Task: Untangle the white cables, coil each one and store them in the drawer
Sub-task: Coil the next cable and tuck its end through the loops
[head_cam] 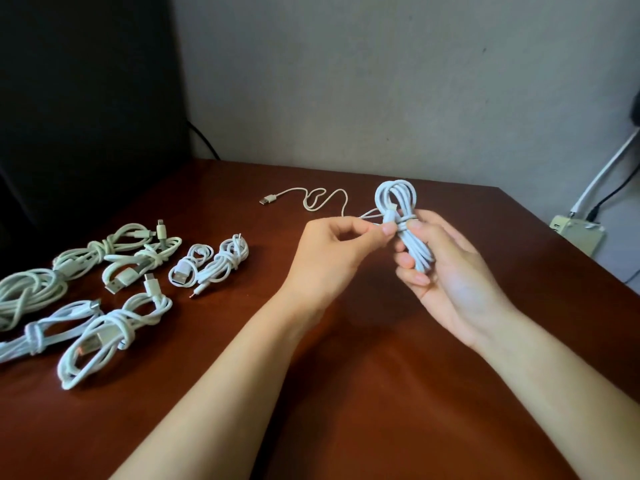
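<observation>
Head view: fingertips [388,230] of the left hand [332,251] pinch the free run of the white cable [398,199] at its waist wrap, while the right hand [446,271] curls its fingers round the coil's lower half. Binding looks under way — the loose tail [311,200] trailing across the table [346,393] wants winding round and tucking next. Finished coils [114,327] lie well to the left; no drawer is in view.
</observation>
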{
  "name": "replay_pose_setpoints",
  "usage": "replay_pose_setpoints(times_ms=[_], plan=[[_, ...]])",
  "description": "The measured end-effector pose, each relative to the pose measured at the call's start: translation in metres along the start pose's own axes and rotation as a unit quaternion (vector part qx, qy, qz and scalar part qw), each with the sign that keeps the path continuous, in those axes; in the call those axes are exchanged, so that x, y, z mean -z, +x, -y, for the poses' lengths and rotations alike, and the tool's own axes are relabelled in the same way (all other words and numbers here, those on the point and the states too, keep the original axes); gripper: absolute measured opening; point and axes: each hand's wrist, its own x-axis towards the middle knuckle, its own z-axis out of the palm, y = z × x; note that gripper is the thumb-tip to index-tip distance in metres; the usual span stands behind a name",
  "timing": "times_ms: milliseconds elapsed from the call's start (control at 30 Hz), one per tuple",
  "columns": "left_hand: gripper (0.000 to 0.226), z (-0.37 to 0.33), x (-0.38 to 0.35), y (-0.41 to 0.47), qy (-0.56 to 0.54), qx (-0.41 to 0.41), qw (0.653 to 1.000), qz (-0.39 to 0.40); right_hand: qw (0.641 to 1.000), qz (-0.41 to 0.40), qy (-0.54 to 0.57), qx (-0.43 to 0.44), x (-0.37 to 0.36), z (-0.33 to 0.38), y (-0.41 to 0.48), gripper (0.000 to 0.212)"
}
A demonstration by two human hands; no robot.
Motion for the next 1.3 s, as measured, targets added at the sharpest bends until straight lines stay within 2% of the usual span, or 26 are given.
replay_pose_setpoints(times_ms=[167, 367, 567, 733, 800, 867, 933, 1033, 1100, 1167, 1233, 1300], plan=[[0.023, -0.002, 0.000, 0.000, 0.025, 0.019, 0.999, -0.021, 0.993, 0.001, -0.102, 0.052, -0.002, -0.004, -0.001, 0.016], [0.022, -0.002, 0.003, 0.003, 0.034, 0.061, 0.997, -0.037, 0.997, 0.019, -0.057, 0.038, 0.000, -0.009, -0.001, 0.021], [0.023, 0.000, 0.006, 0.003, 0.030, 0.062, 0.997, -0.036, 0.982, 0.044, -0.178, 0.050, 0.009, -0.006, 0.003, 0.018], [0.022, 0.003, 0.005, 0.004, -0.003, 0.128, 0.991, -0.025, 0.970, 0.052, -0.237, 0.014, 0.013, 0.001, 0.004, 0.018], [0.019, 0.004, 0.004, 0.003, -0.009, 0.139, 0.990, -0.034, 0.976, 0.041, -0.215, -0.012, 0.012, 0.001, 0.004, 0.021], [0.021, 0.004, 0.004, 0.001, -0.023, 0.123, 0.991, -0.054, 0.987, 0.036, -0.144, -0.054, 0.010, -0.001, 0.004, 0.020], [0.025, 0.005, 0.002, 0.001, 0.000, 0.062, 0.994, -0.093, 0.993, 0.029, -0.057, -0.097, 0.007, -0.003, 0.004, 0.018], [0.025, 0.009, -0.003, 0.001, 0.100, -0.039, 0.982, -0.152, 0.989, 0.020, 0.037, -0.143, 0.005, -0.004, 0.004, 0.013], [0.035, 0.010, -0.006, 0.001, 0.076, -0.042, 0.988, -0.131, 0.986, 0.030, 0.061, -0.154, 0.004, -0.002, 0.004, 0.005], [0.046, 0.009, -0.006, 0.003, -0.006, -0.004, 0.997, -0.074, 0.986, 0.043, 0.054, -0.154, 0.004, 0.001, 0.003, 0.014], [0.030, 0.007, -0.003, 0.003, -0.046, -0.009, 0.999, -0.017, 0.987, 0.055, 0.027, -0.147, 0.006, 0.003, 0.002, 0.021], [0.016, 0.005, -0.002, 0.002, -0.056, -0.034, 0.998, 0.005, 0.988, 0.067, 0.000, -0.138, 0.008, 0.005, 0.002, 0.018]])
